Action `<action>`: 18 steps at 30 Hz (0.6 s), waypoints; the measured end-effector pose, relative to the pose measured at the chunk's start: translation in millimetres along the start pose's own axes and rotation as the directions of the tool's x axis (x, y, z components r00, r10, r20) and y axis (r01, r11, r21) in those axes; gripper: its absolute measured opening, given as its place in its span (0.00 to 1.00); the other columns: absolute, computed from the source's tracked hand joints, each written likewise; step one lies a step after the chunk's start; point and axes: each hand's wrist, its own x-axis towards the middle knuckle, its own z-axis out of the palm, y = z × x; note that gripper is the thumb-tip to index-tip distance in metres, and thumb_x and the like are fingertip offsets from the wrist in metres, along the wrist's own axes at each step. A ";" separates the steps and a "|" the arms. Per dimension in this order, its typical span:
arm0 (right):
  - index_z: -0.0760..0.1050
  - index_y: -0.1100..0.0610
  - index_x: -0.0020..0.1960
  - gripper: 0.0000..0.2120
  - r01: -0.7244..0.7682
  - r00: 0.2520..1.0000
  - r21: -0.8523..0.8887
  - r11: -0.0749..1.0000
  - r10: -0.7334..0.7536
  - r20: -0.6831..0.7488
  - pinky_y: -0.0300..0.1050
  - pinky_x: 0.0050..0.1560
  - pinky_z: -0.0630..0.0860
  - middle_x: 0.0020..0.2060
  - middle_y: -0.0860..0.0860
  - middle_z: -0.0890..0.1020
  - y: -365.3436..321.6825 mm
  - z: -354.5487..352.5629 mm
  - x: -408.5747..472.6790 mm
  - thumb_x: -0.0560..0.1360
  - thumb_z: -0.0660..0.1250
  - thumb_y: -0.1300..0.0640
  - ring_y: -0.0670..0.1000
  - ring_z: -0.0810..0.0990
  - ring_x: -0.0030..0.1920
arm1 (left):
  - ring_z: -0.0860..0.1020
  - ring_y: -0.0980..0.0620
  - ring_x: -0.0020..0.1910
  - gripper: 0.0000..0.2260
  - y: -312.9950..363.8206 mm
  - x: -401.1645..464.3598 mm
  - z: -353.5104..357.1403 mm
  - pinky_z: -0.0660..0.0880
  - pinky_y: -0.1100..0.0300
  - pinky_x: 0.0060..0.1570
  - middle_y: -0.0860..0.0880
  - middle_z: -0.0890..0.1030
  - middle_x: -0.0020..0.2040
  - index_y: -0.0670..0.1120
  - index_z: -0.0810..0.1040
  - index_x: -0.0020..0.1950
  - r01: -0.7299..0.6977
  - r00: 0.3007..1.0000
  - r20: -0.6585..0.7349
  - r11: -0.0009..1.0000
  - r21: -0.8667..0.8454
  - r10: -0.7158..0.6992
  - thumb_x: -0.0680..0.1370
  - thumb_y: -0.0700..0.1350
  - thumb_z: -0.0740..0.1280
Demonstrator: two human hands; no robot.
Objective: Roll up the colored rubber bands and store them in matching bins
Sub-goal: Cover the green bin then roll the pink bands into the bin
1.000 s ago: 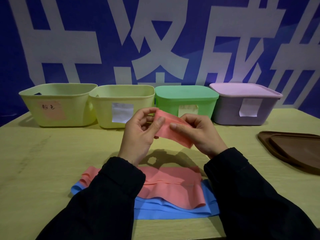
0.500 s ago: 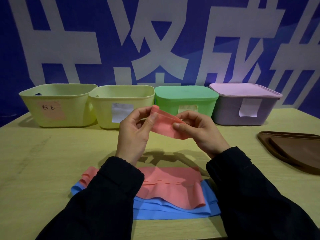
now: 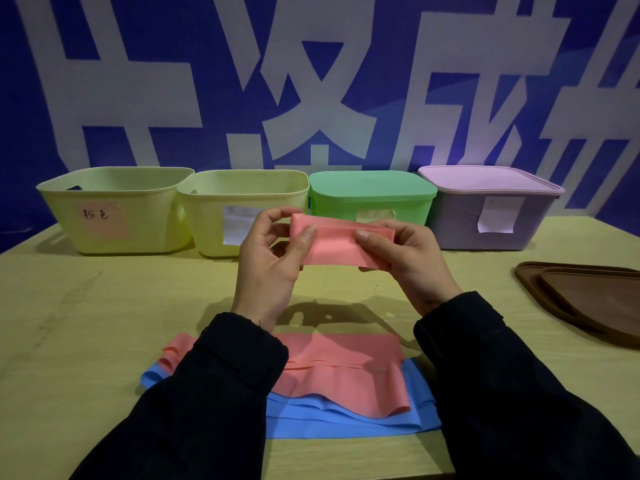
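A pink rubber band (image 3: 337, 242) is held up above the table, folded flat and stretched level between both hands. My left hand (image 3: 272, 261) pinches its left end with thumb and fingers. My right hand (image 3: 403, 259) pinches its right end. On the table below lie more pink bands (image 3: 341, 370) on top of blue bands (image 3: 349, 422), partly hidden by my sleeves. At the back stand a yellow open bin with a pink label (image 3: 107, 211), a second yellow open bin (image 3: 242, 202), a green lidded bin (image 3: 372, 197) and a purple lidded bin (image 3: 485, 206).
Two brown lids (image 3: 588, 299) lie stacked at the table's right edge. A blue wall with large white characters stands right behind the bins. Bare wooden table (image 3: 86, 323) spreads to the left of the bands.
The pink band was tilted down to the right; now it is level and drawn out wider between the hands, which have moved slightly apart.
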 end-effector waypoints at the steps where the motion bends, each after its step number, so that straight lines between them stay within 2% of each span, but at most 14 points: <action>1: 0.84 0.59 0.43 0.03 -0.015 1.000 0.023 1.000 0.016 -0.011 0.41 0.35 0.80 0.35 0.53 0.84 0.2 -1.1 0.3 0.70 0.73 0.59 0.49 0.81 0.35 | 0.78 0.61 0.40 0.09 0.0 0.0 -0.2 0.74 0.64 0.36 0.53 0.81 0.47 0.54 0.77 0.55 -0.001 1.000 -0.008 1.000 -0.013 0.001 0.78 0.43 0.72; 5: 0.84 0.61 0.45 0.10 -0.053 0.996 0.088 0.995 0.058 -0.064 0.41 0.36 0.81 0.37 0.54 0.85 -1.5 -5.2 1.1 0.67 0.75 0.57 0.50 0.82 0.37 | 0.80 0.59 0.43 0.11 0.0 -0.5 1.7 0.77 0.62 0.38 0.52 0.84 0.46 0.54 0.77 0.59 0.009 0.999 0.032 0.999 -0.036 -0.007 0.78 0.43 0.71; 8: 0.84 0.61 0.45 0.09 -0.050 0.995 0.105 0.993 0.059 -0.085 0.40 0.36 0.81 0.36 0.53 0.84 -0.3 -3.4 1.0 0.67 0.74 0.56 0.48 0.81 0.36 | 0.82 0.54 0.50 0.11 -1.1 -1.0 3.3 0.81 0.58 0.44 0.52 0.86 0.47 0.52 0.77 0.60 0.060 0.996 0.074 0.995 -0.086 -0.053 0.80 0.41 0.69; 10: 0.84 0.60 0.46 0.10 -0.038 0.996 0.087 0.995 0.045 -0.078 0.42 0.39 0.80 0.37 0.53 0.84 2.3 -2.4 1.2 0.69 0.74 0.55 0.48 0.80 0.38 | 0.83 0.51 0.52 0.12 -1.0 -3.0 4.2 0.83 0.56 0.45 0.51 0.86 0.50 0.55 0.77 0.62 0.078 0.992 0.107 0.993 -0.084 -0.069 0.82 0.40 0.66; 12: 0.84 0.59 0.46 0.09 -0.019 0.998 0.052 0.998 0.022 -0.066 0.43 0.41 0.78 0.38 0.52 0.84 4.1 -1.3 0.9 0.70 0.73 0.54 0.48 0.79 0.39 | 0.83 0.52 0.49 0.16 -0.5 -4.9 5.5 0.81 0.57 0.41 0.49 0.84 0.53 0.61 0.76 0.64 0.088 0.988 0.134 0.994 -0.062 -0.079 0.84 0.41 0.63; 13: 0.85 0.59 0.45 0.08 -0.007 0.998 0.035 0.999 0.009 -0.063 0.43 0.41 0.77 0.38 0.52 0.83 4.8 -0.7 0.7 0.71 0.73 0.54 0.48 0.79 0.39 | 0.82 0.53 0.45 0.15 -0.6 -5.0 5.9 0.80 0.57 0.40 0.48 0.83 0.53 0.61 0.77 0.63 0.084 0.988 0.137 0.995 -0.054 -0.076 0.84 0.41 0.62; 16: 0.85 0.57 0.43 0.06 0.021 0.998 0.020 1.000 -0.020 -0.065 0.43 0.40 0.75 0.36 0.51 0.83 5.4 2.2 -0.3 0.71 0.73 0.55 0.47 0.78 0.38 | 0.75 0.52 0.35 0.10 -3.6 -3.0 3.6 0.75 0.55 0.36 0.53 0.82 0.49 0.55 0.81 0.57 0.064 0.989 0.136 0.996 -0.065 -0.055 0.83 0.41 0.66; 18: 0.84 0.57 0.43 0.05 0.025 0.997 0.020 0.999 -0.023 -0.070 0.42 0.39 0.75 0.35 0.50 0.82 5.5 3.3 -0.8 0.71 0.73 0.55 0.47 0.77 0.38 | 0.73 0.51 0.33 0.10 -3.3 -1.9 2.4 0.74 0.57 0.33 0.54 0.83 0.47 0.54 0.79 0.58 0.071 0.988 0.142 0.995 -0.069 -0.061 0.81 0.41 0.69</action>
